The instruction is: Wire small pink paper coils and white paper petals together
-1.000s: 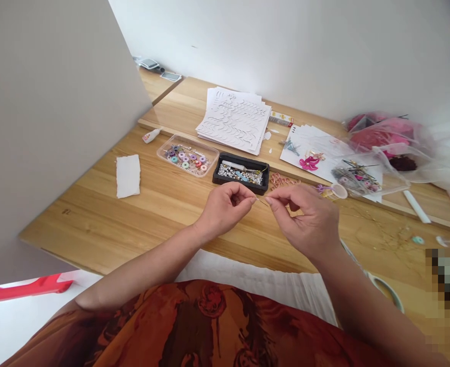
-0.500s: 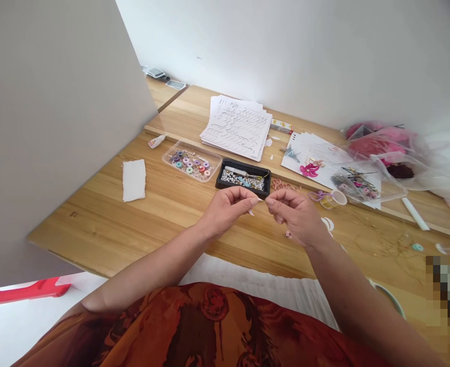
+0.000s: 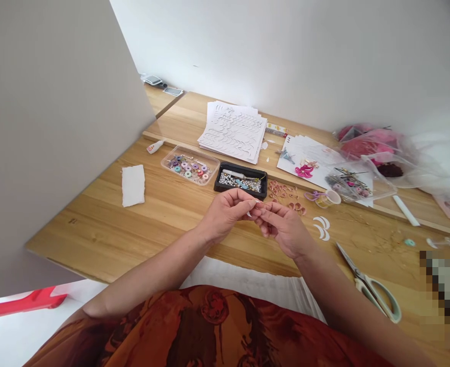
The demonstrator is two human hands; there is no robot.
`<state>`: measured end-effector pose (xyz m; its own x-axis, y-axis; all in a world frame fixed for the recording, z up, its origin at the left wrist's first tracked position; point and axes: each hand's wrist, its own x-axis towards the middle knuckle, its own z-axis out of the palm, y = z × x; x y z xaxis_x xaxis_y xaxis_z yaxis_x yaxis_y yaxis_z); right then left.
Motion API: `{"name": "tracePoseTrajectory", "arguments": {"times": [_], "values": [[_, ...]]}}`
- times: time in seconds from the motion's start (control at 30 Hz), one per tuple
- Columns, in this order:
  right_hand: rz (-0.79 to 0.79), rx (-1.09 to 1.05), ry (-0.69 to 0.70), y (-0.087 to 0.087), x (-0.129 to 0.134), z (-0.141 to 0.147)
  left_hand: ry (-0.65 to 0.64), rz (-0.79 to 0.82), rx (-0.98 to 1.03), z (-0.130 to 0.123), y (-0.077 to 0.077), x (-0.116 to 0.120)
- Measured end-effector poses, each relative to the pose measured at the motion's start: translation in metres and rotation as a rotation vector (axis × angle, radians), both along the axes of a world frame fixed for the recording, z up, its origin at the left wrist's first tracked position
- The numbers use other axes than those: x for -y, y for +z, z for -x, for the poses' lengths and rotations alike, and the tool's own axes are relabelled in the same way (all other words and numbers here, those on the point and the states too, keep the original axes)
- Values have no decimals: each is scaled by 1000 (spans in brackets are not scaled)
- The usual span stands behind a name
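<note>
Above the table, in front of the black tray (image 3: 263,192), my two hands meet. The fingers of my left hand (image 3: 225,216) are closed in a pinch, and a small white paper piece (image 3: 249,214) peeks out under its fingertips. My right hand (image 3: 286,228) is also closed, its thumb and finger pinched against the left fingertips; what lies in that pinch is too small to make out. Silver beads and a white-barrelled tool (image 3: 233,173) lie in the tray. Several white crescents (image 3: 321,228) lie to the right, near pinkish loops (image 3: 280,189).
Scissors (image 3: 362,280) lie beside my right forearm. Behind are a clear box of colourful spools (image 3: 167,165), cut paper sheets (image 3: 232,132), a magenta flower (image 3: 304,171) and plastic bags (image 3: 373,145). A white cloth (image 3: 133,186) and glue bottle (image 3: 155,147) are at left.
My right hand has moved left and slightly down, so its fingertips now meet those of my left hand. The scissors and pinkish loops show more fully.
</note>
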<state>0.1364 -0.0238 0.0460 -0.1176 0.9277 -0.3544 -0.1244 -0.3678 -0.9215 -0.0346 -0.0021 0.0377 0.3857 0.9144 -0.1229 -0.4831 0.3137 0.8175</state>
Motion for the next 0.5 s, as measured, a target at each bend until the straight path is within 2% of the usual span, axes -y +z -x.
{"name": "tracePoseTrajectory", "arguments": {"times": [0.1, 0.27, 0.5], "values": [[-73, 80, -13, 1, 2, -1, 46, -6, -20, 0, 1, 0], [-353, 380, -108, 14, 3, -3, 128, -42, -121, -2, 2, 0], [-460, 747, -62, 29, -1, 4, 153, -97, -246, -3, 2, 1]]}}
